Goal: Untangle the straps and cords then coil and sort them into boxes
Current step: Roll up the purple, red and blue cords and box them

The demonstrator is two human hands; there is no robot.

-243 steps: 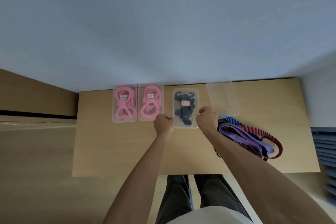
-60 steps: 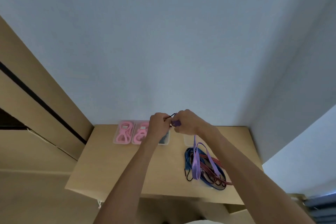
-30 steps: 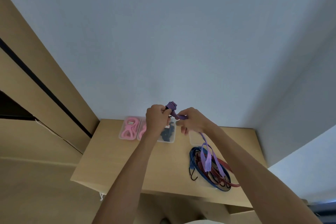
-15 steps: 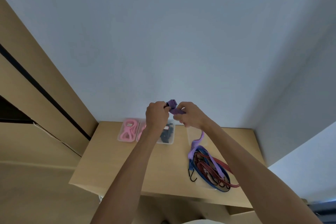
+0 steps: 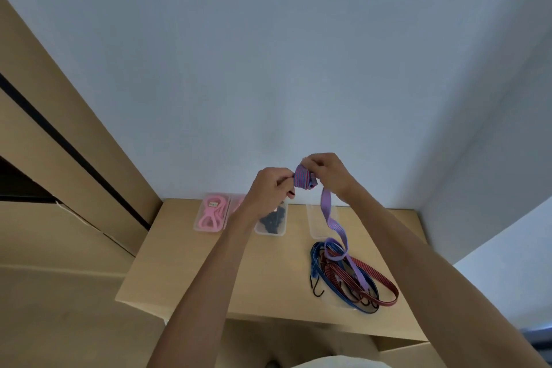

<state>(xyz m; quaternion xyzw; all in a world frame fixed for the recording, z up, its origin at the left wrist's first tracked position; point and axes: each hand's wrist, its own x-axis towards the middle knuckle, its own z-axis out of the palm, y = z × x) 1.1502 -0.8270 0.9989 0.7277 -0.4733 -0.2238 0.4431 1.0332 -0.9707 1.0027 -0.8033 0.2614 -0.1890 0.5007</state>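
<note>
- Head view shows both hands raised above the pale wooden worktop (image 5: 185, 272), close together in front of the grey wall.
- The left hand (image 5: 270, 188) has its grip closed: the curled fingers pinch one side of a small roll of flat purple elastic strap with thin red lines (image 5: 303, 178).
- The right hand (image 5: 327, 172) also has its grip closed on the same roll, fingers bent over the top of it. I judge that it lays the next turn on while the left hand keeps the roll firm.
- Holding the roll high lets the free part of the strap hang down straight, so it can wind without twist, I think.
- The free part drops from the roll, bends once, and ends in a loose loop on a heap of blue and dark red flat elastic cords with black hooks (image 5: 355, 278) on the worktop. It touches them; whether it is caught there I cannot tell.
- At the back edge stand a clear plastic box with pink loops (image 5: 212, 213), a clear box with black pieces (image 5: 271, 218), and an empty clear box (image 5: 316, 219), probably waiting for this coil.
- Much strap is not yet wound.
</note>
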